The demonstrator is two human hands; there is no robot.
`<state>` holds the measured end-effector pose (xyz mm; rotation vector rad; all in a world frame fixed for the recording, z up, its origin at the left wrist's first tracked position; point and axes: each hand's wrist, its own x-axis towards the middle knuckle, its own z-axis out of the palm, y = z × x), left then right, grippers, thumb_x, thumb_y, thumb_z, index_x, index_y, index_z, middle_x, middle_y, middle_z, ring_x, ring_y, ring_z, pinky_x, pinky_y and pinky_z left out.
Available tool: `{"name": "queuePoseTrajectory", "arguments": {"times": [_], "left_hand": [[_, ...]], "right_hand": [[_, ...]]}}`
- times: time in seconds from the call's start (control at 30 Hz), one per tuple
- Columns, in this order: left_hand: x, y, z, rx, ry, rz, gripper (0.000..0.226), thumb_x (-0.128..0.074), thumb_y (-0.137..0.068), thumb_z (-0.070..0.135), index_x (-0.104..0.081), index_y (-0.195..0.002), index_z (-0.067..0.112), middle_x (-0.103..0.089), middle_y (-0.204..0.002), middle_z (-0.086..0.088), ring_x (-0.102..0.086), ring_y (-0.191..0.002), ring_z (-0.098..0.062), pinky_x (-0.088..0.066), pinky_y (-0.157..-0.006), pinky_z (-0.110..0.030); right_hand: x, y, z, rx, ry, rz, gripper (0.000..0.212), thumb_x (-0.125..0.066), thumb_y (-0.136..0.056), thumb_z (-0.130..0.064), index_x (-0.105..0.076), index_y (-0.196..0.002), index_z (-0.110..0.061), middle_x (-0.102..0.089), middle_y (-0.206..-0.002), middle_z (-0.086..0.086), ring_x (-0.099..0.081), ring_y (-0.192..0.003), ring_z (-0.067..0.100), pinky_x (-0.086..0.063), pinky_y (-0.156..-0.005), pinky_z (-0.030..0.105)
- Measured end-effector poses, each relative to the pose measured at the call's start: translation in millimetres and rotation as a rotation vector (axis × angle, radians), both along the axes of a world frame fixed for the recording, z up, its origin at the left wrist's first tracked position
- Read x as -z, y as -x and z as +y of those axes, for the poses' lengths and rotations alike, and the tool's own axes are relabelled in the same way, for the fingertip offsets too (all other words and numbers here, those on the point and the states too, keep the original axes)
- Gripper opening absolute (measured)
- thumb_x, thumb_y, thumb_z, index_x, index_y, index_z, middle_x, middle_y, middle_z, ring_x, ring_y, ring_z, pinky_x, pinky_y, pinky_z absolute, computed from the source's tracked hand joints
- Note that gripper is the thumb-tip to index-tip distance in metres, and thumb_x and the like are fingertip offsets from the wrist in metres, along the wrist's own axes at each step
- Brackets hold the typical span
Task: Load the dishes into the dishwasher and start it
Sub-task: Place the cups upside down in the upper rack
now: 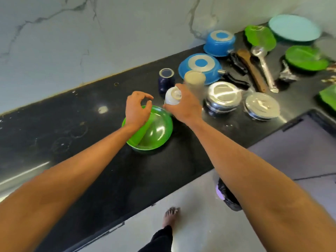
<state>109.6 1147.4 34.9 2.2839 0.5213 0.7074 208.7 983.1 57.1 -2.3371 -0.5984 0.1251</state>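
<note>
My right hand (pixel 185 104) grips an upturned white cup (pixel 172 98) on the black counter (pixel 91 124). My left hand (pixel 137 109) hovers with loosely curled fingers over a green bowl (pixel 158 131). A green tumbler (pixel 142 131) lies tilted inside the bowl, its upper end under that hand. A frosted glass (pixel 195 80) stands upside down just behind my right hand, and a dark blue cup (pixel 165 79) is upturned to its left. Two upturned blue bowls (pixel 200 67) (pixel 220 42) and two steel bowls (pixel 223 96) (pixel 261 106) sit further right.
A wooden spatula (pixel 251 70), a steel ladle (pixel 263 66), green plates (pixel 305 58) and a teal plate (pixel 294 28) crowd the counter's far right. A marble wall (pixel 91 42) backs the counter. A black bag (pixel 229 197) and my foot (pixel 171 216) are on the floor below.
</note>
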Motion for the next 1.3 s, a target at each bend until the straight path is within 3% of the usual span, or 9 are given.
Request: {"name": "queuePoseTrajectory", "arguments": {"times": [0.13,0.23,0.4,0.5,0.67,0.9,1.1,1.2,1.3], "left_hand": [[16.5,-1.7,-79.1,0.224,-0.009,0.035,0.017,-0.061,-0.077,0.013,-0.073,-0.089,0.016,-0.066,-0.092,-0.001,-0.061,-0.093,-0.022,-0.047,-0.089,-0.037],[28.3,10.7,-163.3,0.383,0.006,0.054,0.015,-0.061,-0.079,0.014,-0.072,-0.088,0.016,-0.061,-0.090,0.006,-0.059,-0.089,-0.020,-0.045,-0.086,-0.036],[46.8,53.0,-304.1,0.638,-0.030,0.073,0.017,-0.058,-0.080,0.017,-0.073,-0.087,0.015,-0.066,-0.088,0.000,-0.060,-0.084,-0.017,-0.043,-0.082,-0.030],[69.4,84.5,-387.8,0.742,-0.028,0.153,0.024,-0.053,-0.081,0.026,-0.074,-0.087,0.016,-0.067,-0.088,-0.001,-0.062,-0.085,-0.023,-0.045,-0.084,-0.036],[90.2,145.9,-527.8,0.863,0.047,0.272,0.019,-0.060,-0.075,0.015,-0.077,-0.084,0.013,-0.070,-0.087,-0.006,-0.065,-0.080,-0.025,-0.052,-0.081,-0.035],[101.6,196.3,-680.3,1.095,-0.004,0.376,0.020,-0.058,-0.072,0.018,-0.076,-0.080,0.017,-0.064,-0.079,0.005,-0.066,-0.077,-0.024,-0.048,-0.079,-0.029],[103.4,210.8,-796.4,1.286,-0.037,0.432,0.011,-0.068,-0.080,0.010,-0.075,-0.086,0.013,-0.072,-0.094,-0.007,-0.065,-0.086,-0.024,-0.044,-0.080,-0.027],[108.4,203.7,-838.7,1.389,-0.122,0.480,0.017,-0.068,-0.083,0.008,-0.074,-0.095,0.018,-0.066,-0.099,0.002,-0.060,-0.092,-0.018,-0.046,-0.083,-0.030],[118.6,185.9,-869.5,1.431,-0.191,0.545,0.021,-0.066,-0.085,0.012,-0.071,-0.103,0.021,-0.059,-0.101,0.007,-0.055,-0.094,-0.014,-0.045,-0.083,-0.030]], "right_hand": [[-0.6,26.9,-94.7,0.117,0.050,0.008,0.086,-0.080,-0.068,-0.053,-0.042,-0.143,-0.034,-0.059,-0.132,-0.002,-0.056,-0.120,0.023,-0.046,-0.091,0.036],[10.1,63.2,-195.4,0.273,0.041,0.055,0.087,-0.082,-0.066,-0.054,-0.042,-0.142,-0.037,-0.059,-0.132,-0.005,-0.056,-0.121,0.021,-0.046,-0.095,0.035],[31.2,142.9,-353.0,0.539,0.010,0.138,0.084,-0.082,-0.069,-0.053,-0.043,-0.141,-0.036,-0.059,-0.132,-0.003,-0.057,-0.118,0.025,-0.046,-0.095,0.036],[38.1,198.8,-440.2,0.647,0.032,0.195,0.085,-0.082,-0.069,-0.052,-0.042,-0.142,-0.037,-0.058,-0.137,-0.002,-0.055,-0.122,0.028,-0.046,-0.097,0.038],[55.8,297.1,-572.1,0.790,0.093,0.234,0.082,-0.083,-0.064,-0.052,-0.046,-0.136,-0.037,-0.062,-0.127,0.002,-0.059,-0.115,0.030,-0.051,-0.091,0.038],[72.1,406.5,-704.8,1.004,0.084,0.280,0.082,-0.081,-0.067,-0.046,-0.044,-0.140,-0.035,-0.061,-0.128,-0.001,-0.058,-0.115,0.025,-0.049,-0.090,0.037],[89.5,457.2,-787.0,1.213,0.057,0.330,0.087,-0.084,-0.067,-0.050,-0.043,-0.142,-0.036,-0.059,-0.132,0.000,-0.057,-0.117,0.028,-0.050,-0.093,0.044],[104.6,467.1,-818.9,1.289,0.042,0.340,0.080,-0.084,-0.063,-0.050,-0.045,-0.132,-0.038,-0.063,-0.118,-0.003,-0.061,-0.107,0.025,-0.053,-0.086,0.042],[115.9,463.9,-841.5,1.344,0.028,0.375,0.080,-0.086,-0.062,-0.046,-0.045,-0.130,-0.039,-0.063,-0.117,-0.006,-0.059,-0.106,0.021,-0.052,-0.085,0.039]]}}
